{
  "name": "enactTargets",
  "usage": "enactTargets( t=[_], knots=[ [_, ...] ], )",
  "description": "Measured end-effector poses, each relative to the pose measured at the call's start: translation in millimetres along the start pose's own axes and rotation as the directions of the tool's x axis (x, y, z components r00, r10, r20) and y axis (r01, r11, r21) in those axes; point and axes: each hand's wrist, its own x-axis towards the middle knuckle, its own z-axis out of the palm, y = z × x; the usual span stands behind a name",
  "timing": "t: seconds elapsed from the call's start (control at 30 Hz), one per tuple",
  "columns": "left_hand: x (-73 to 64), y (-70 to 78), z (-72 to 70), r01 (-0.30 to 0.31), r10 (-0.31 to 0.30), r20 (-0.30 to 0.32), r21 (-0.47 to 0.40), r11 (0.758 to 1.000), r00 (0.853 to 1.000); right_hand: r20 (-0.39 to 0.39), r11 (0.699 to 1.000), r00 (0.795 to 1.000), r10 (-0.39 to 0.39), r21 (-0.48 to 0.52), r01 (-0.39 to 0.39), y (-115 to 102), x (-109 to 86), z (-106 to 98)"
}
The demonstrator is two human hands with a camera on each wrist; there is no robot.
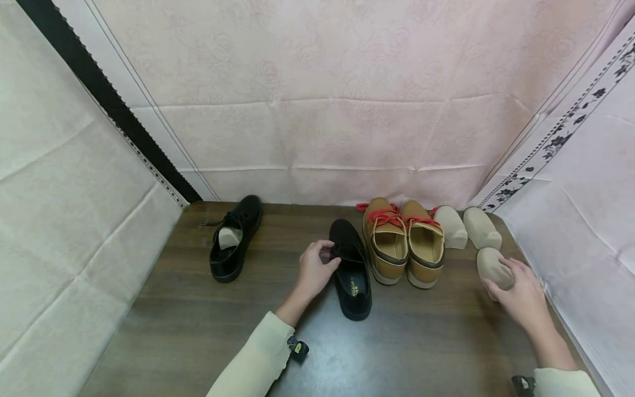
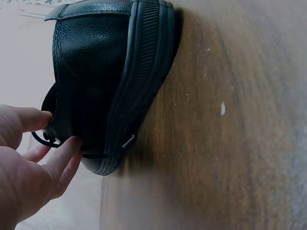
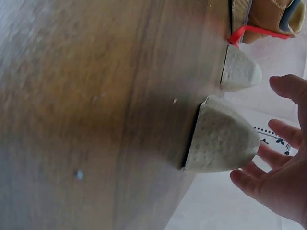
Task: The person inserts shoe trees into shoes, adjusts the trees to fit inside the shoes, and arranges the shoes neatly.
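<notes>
My left hand (image 1: 316,269) is at the black lace-up shoe (image 1: 353,292) in the middle. In the left wrist view its thumb and fingers (image 2: 62,155) grip the shoe's edge by the laces. On the right, my right hand (image 1: 521,292) is over a beige moulded shoe insert (image 1: 491,267). The right wrist view has its fingers spread at the insert (image 3: 223,139), with the thumb apart from it; firm contact cannot be made out. Another black shoe (image 1: 237,242) stands at the left with a beige insert (image 1: 229,237) in its opening.
Tan shoes with red laces (image 1: 389,245) stand just right of the middle black shoe. Beside them, two more beige inserts (image 1: 450,227) lie against the back. Cloth-covered walls (image 1: 317,138) enclose the brown wooden surface (image 1: 198,342) at back and sides.
</notes>
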Motion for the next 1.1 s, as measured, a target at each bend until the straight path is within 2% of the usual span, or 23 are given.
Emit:
enactTargets(
  t=[0.53,0.77,0.93,1.1],
  knots=[
    [1.4,-8.7,0.9,-0.122,0.121,-0.037,-0.011,0.993,0.992,0.045,0.993,0.993,0.108,-0.048,-0.105,14,-6.3,1],
    [0.8,-11.9,-0.6,-0.151,0.149,-0.034,-0.05,0.987,0.988,0.112,0.981,0.976,0.188,-0.068,-0.181,19,-9.4,-1],
    [0.9,-13.3,-1.6,-0.155,0.154,-0.024,-0.057,0.986,0.988,0.129,0.979,0.972,0.194,-0.081,-0.185,23,-10.0,-2],
    [1.0,-12.9,-2.1,-0.172,0.171,-0.026,-0.035,0.984,0.985,0.115,0.98,0.975,0.19,-0.083,-0.182,22,-9.3,-2]
  ],
)
